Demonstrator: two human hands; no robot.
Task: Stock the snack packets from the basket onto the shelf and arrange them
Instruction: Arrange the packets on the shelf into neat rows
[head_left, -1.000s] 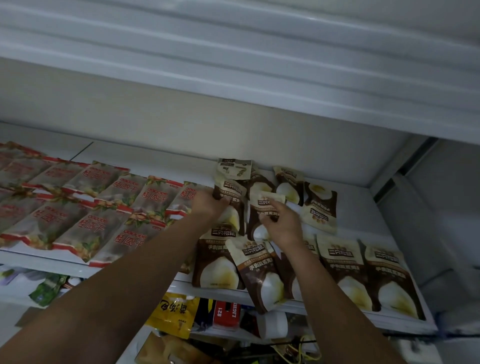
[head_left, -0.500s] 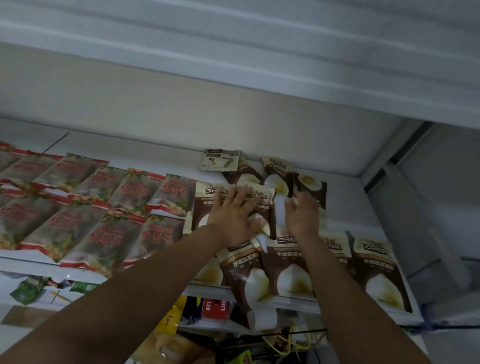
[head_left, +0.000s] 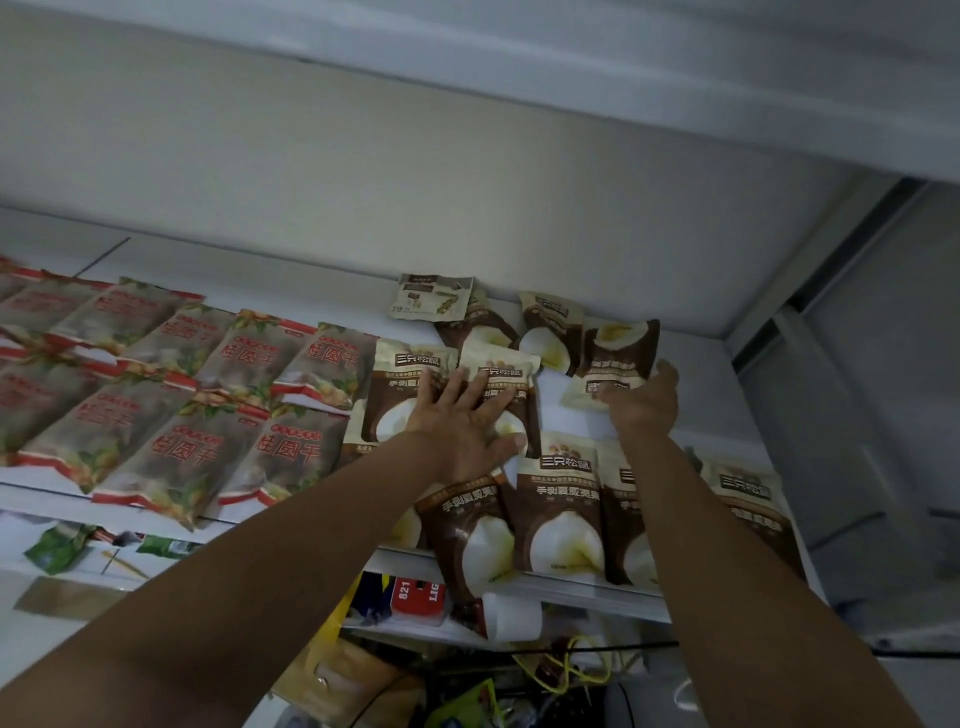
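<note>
My left hand lies flat, fingers spread, pressing two brown snack packets on the shelf. Just right of it, my right hand seems to pinch the upside-down packet at its near edge, thumb alongside.

The white shelf is carrying flat packets in rows. Brown snack packets are lying under the left hand, in front of both hands and behind them. One upside-down packet is lying at the right hand. Red-lettered packets are lying left of the left hand
</note>
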